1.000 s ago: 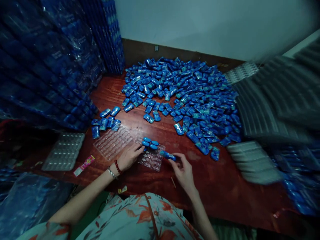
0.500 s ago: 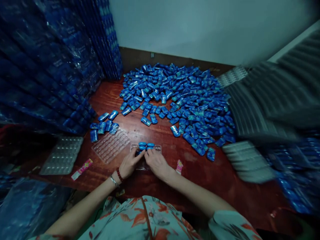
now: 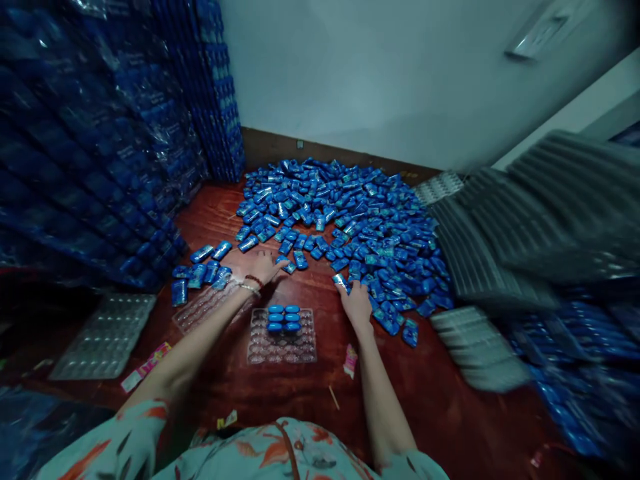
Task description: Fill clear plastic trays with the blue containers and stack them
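Note:
My left hand (image 3: 269, 268) reaches over the table with fingers apart, its thumb at the edge of a small blue packet (image 3: 287, 266). On the right, my right hand (image 3: 357, 305) is spread at the near edge of the pile, thumb against another blue packet (image 3: 341, 281); neither packet looks lifted. Between my forearms lies a clear plastic blister tray (image 3: 283, 352) with rows of small hollows. Several blue packets (image 3: 284, 319) sit in two short columns in its far half.
A large heap of blue packets (image 3: 320, 193) covers the back of the reddish table (image 3: 310, 407). Tall stacks of filled blue trays (image 3: 100, 147) stand left; stacked empty trays (image 3: 505, 233) stand right. Another clear tray (image 3: 193, 310) lies under my left forearm. Pink wrappers (image 3: 350, 361) lie nearby.
Both hands have left the tray and moved forward, the left to the left and the right to the right, reaching loose packets. The packets in the tray are now uncovered. The view has tilted up.

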Available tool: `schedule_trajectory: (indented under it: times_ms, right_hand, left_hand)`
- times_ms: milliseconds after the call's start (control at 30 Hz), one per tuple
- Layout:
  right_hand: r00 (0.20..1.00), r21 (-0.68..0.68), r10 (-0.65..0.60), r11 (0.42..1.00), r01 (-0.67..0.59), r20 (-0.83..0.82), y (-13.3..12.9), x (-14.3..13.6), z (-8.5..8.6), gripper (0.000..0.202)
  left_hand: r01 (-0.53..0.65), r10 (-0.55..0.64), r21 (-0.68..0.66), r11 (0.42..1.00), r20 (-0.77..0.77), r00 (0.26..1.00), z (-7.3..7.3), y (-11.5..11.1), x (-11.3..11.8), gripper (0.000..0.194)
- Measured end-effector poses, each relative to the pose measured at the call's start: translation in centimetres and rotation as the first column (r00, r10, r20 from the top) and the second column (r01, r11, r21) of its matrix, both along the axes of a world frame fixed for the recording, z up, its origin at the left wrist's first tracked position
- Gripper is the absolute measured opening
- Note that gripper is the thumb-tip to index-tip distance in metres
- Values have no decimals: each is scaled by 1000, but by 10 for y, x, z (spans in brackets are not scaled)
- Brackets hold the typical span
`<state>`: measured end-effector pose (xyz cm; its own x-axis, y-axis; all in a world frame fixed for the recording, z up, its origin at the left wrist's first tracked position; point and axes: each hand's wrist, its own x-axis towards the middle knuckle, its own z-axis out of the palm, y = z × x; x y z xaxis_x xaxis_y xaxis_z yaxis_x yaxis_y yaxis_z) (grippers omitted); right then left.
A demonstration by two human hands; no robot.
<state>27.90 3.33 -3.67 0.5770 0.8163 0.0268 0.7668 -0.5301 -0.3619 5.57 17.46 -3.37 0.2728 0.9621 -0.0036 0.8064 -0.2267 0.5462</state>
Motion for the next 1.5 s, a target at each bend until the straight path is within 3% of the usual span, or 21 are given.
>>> schedule_trajectory:
  times_ms: [67, 167, 300, 400, 500, 567, 633, 767, 867, 967, 1067, 1233, 1333, 1433, 1500]
  right_hand:
    - [1000, -16, 16, 1000, -16, -11, 12, 5, -6, 37]
    - [993, 31, 112, 993, -111, -31, 11, 2, -13, 31]
    - [954, 121, 274, 958, -260, -121, -22, -5, -15, 26]
    - [861, 228, 425, 900, -371, -278, -59, -10, -10, 29]
    - [723, 278, 512, 859, -429, -465, -88, -21, -1, 29]
    - [689, 266, 529, 847, -460, -495, -94, -34, 6, 26]
    - [670, 298, 580, 814, -499, -464, -89, -48, 12, 20]
    - [608, 427, 715, 696, -577, -345, -72, -70, 14, 18]
    - [609, 427, 743, 664, -614, -278, -72, -76, 8, 22]
    - [645, 419, 709, 698, -582, -286, -79, -76, 3, 21]
    - [666, 432, 679, 724, -538, -309, -81, -75, 1, 18]
    - [610, 371, 727, 686, -626, -315, -73, -74, 3, 18]
    - [647, 389, 691, 719, -575, -322, -73, -72, 9, 18]
    - [703, 418, 636, 760, -498, -319, -77, -69, 14, 19]
    - [690, 402, 654, 748, -528, -310, -81, -68, 14, 23]
  left_hand:
    - [27, -27, -11, 1000, 10, 1000, -8, 18, 18, 43]
    - [54, -53, -15, 998, 41, 998, -23, 25, 25, 40]
    - [62, -63, 16, 998, 101, 993, -42, 14, 1, 24]
    - [68, -77, 63, 996, 148, 986, -49, 5, -22, 22]
    - [102, -118, 105, 989, 161, 980, -49, 4, -29, 45]
    - [145, -161, 117, 982, 139, 977, -47, 9, -23, 56]
    - [186, -199, 118, 975, 103, 975, -44, 15, -12, 55]
    - [218, -223, 94, 971, 48, 974, -40, 22, 8, 32]
    - [232, -235, 82, 969, 37, 971, -42, 21, 8, 35]
    - [283, -287, 75, 956, 45, 957, -43, 19, 1, 57]
    - [339, -343, 70, 938, 67, 937, -39, 17, -2, 59]
    - [367, -376, 85, 926, 144, 915, -24, 16, 7, 27]
    - [346, -355, 80, 935, 200, 913, -9, 12, 4, 18]
    - [275, -289, 91, 957, 249, 924, 9, -5, -23, 23]
    - [212, -240, 124, 969, 292, 926, 21, -29, -52, 25]
